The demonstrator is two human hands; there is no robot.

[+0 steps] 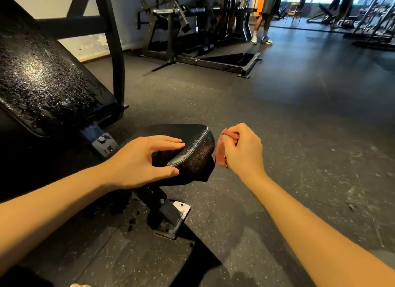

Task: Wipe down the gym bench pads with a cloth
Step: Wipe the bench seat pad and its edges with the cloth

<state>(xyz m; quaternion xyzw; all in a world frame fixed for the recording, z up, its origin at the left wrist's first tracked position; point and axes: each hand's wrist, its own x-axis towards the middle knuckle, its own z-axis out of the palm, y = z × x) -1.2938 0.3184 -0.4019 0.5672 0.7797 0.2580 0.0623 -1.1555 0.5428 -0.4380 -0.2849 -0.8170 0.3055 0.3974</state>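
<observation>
The floor (299, 115) is dark rubber with tiny light dots, and it runs through a big gym room. Bright windows glow far at the back. On the left is the big back pad (42, 79). It is black, tilted, and shiny with many small wet drops. A black metal frame (115, 40) stands behind it. Farther back sits one weight machine (171, 30), and one person (267, 8) stands beside it in white shoes. More shapes by the windows are too blurry to tell.

In the middle is the small seat pad (192, 156), black with a stitched edge. So there are two pads.

There are two hands. The left hand (141, 160) lies on top of the seat pad with straight fingers, thumb against the near side, so its grip is wide and holds nothing. The right hand (241, 152) is just beside the pad's right end, in the air. Its grip is closed around one pink cloth (220, 154), which is folded and hangs near the pad, maybe touching it; I cannot tell.

Under the seat, one metal plate (181, 212) sits on the floor
</observation>
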